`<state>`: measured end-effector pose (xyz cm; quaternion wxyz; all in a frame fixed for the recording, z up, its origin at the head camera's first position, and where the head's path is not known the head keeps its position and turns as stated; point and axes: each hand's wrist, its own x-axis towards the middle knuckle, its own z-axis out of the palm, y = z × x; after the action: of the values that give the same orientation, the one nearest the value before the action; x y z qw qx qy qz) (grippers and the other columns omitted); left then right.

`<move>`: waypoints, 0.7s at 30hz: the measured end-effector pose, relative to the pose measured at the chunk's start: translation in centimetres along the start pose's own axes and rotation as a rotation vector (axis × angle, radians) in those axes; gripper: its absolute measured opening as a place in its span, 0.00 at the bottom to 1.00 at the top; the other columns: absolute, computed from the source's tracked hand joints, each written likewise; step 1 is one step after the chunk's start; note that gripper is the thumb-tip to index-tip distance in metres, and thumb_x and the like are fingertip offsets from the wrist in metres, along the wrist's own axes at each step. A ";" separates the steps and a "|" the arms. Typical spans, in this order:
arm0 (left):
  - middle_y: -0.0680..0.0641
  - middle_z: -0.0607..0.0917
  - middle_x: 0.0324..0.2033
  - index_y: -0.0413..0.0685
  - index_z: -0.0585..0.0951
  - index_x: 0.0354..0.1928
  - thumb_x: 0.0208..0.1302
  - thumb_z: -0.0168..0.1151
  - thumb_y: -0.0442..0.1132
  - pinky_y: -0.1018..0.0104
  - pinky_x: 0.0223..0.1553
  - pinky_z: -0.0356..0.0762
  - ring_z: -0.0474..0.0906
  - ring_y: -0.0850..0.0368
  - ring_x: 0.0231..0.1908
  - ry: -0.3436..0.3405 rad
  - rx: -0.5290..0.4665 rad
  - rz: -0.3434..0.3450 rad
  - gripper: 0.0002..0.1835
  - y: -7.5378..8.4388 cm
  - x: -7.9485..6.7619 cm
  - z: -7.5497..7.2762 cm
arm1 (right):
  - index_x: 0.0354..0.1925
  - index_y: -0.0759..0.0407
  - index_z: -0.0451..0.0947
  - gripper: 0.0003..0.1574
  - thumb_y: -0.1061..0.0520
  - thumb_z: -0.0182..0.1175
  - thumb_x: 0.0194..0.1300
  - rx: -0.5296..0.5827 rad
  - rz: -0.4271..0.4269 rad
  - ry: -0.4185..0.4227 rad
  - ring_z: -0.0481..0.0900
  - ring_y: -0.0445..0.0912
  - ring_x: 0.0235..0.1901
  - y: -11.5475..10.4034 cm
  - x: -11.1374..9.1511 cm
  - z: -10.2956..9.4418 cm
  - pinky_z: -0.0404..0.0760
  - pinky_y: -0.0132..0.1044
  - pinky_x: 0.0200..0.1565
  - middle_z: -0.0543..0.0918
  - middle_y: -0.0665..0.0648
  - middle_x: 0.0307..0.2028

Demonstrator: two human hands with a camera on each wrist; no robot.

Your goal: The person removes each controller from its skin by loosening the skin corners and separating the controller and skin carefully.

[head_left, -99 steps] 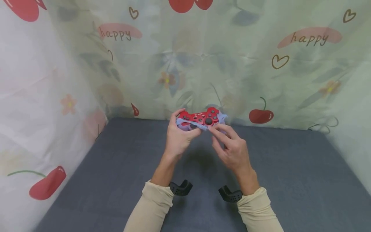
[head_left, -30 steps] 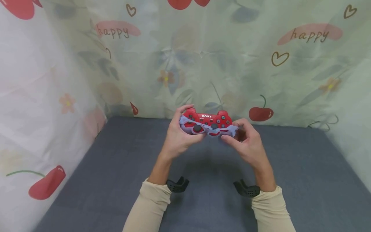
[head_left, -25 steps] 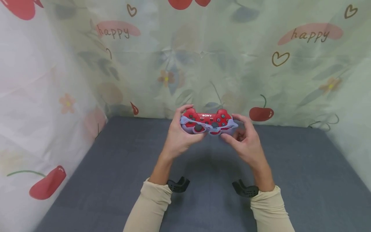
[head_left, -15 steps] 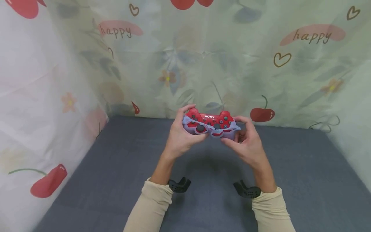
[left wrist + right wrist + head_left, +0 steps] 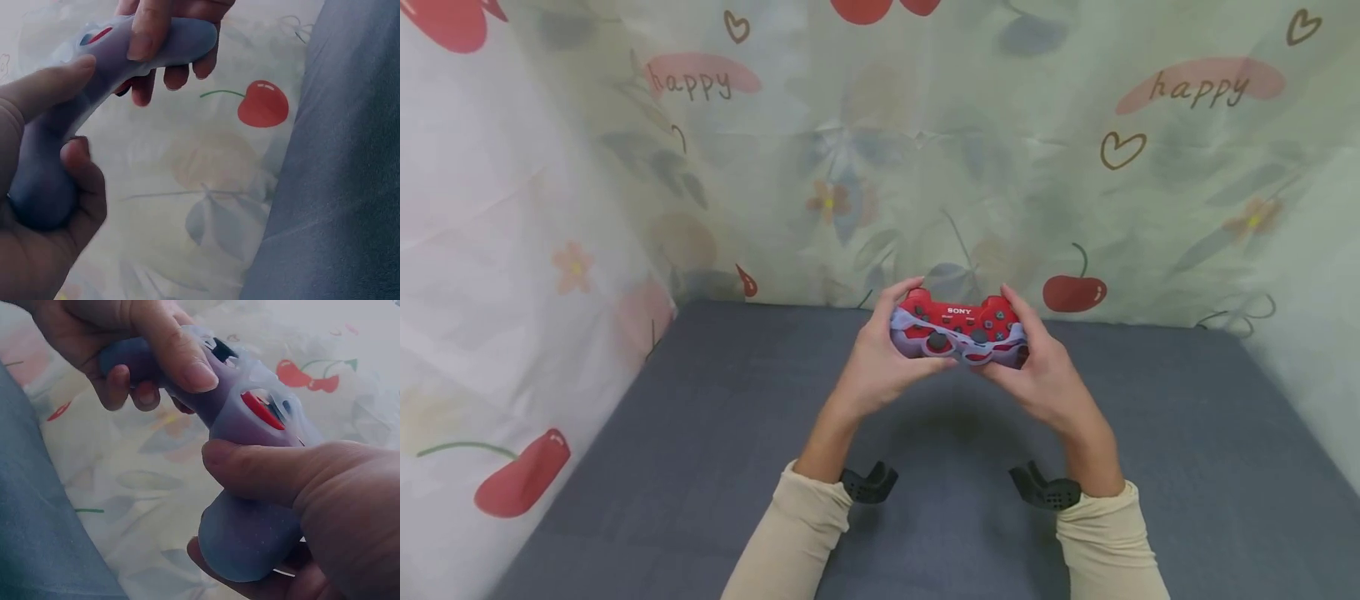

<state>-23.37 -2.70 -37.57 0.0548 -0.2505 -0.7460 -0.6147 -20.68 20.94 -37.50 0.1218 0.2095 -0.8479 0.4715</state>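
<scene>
A red game controller [image 5: 959, 313] marked SONY is held up between both hands, above the table. A translucent bluish-purple silicone cover [image 5: 917, 338] wraps its lower part and both grips, while the red upper face shows above the cover's edge. My left hand [image 5: 880, 358] grips the left end, thumb along the near side and index finger at the top corner. My right hand [image 5: 1045, 367] grips the right end the same way. In the right wrist view the cover [image 5: 250, 534] encloses the rounded grip, and red shows through an opening in it.
A dark grey cloth covers the table [image 5: 760, 467]. Behind it hangs a pale curtain [image 5: 925, 183] printed with cherries, flowers and "happy"; another printed sheet [image 5: 497, 275] stands along the left side. A black wrist mount [image 5: 869, 483] juts inward from the left cuff.
Earlier the right fingers pinched the cover's edge; now the right hand grips the controller's right end, its index finger raised to the top corner. Controller and both hands have shifted slightly right.
</scene>
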 end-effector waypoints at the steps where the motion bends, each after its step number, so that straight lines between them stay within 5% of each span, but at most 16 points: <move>1: 0.52 0.73 0.60 0.76 0.61 0.73 0.52 0.81 0.39 0.61 0.50 0.86 0.76 0.57 0.57 0.012 0.037 0.001 0.52 0.0 0.0 0.0 | 0.81 0.52 0.46 0.62 0.66 0.72 0.60 -0.012 -0.006 0.000 0.76 0.49 0.57 0.0 0.0 0.0 0.79 0.17 0.48 0.74 0.63 0.65; 7: 0.53 0.61 0.68 0.75 0.65 0.73 0.52 0.81 0.44 0.58 0.57 0.83 0.66 0.58 0.66 0.065 0.199 0.047 0.48 0.2 -0.1 -0.1 | 0.79 0.57 0.51 0.57 0.66 0.71 0.61 -0.046 -0.033 0.033 0.76 0.52 0.57 0.3 0.1 -0.2 0.77 0.16 0.48 0.75 0.63 0.62; 12: 0.53 0.66 0.69 0.62 0.79 0.64 0.55 0.80 0.44 0.52 0.59 0.79 0.62 0.54 0.68 0.075 0.349 0.153 0.33 0.4 -0.2 -0.6 | 0.78 0.58 0.51 0.57 0.67 0.71 0.60 -0.076 -0.046 0.044 0.75 0.54 0.58 0.5 0.2 -0.3 0.74 0.13 0.49 0.73 0.64 0.63; 17: 0.50 0.75 0.59 0.55 0.88 0.53 0.56 0.79 0.45 0.57 0.52 0.78 0.63 0.51 0.61 0.055 0.557 0.291 0.21 0.4 -0.2 -0.9 | 0.78 0.59 0.52 0.57 0.67 0.72 0.59 -0.126 -0.032 0.028 0.75 0.55 0.58 0.7 0.1 -0.4 0.72 0.11 0.49 0.73 0.64 0.64; 21: 0.51 0.76 0.49 0.55 0.90 0.48 0.55 0.79 0.44 0.60 0.48 0.75 0.64 0.51 0.54 0.010 0.623 0.294 0.17 0.4 -0.3 -1.2 | 0.78 0.58 0.53 0.57 0.68 0.72 0.58 -0.168 -0.016 0.006 0.75 0.55 0.58 0.8 0.2 -0.6 0.75 0.14 0.50 0.72 0.64 0.64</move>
<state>-23.22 -3.84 -37.00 0.2201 -0.3235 -0.8536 -0.3440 -21.21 21.77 -37.68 0.1450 0.2038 -0.8825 0.3984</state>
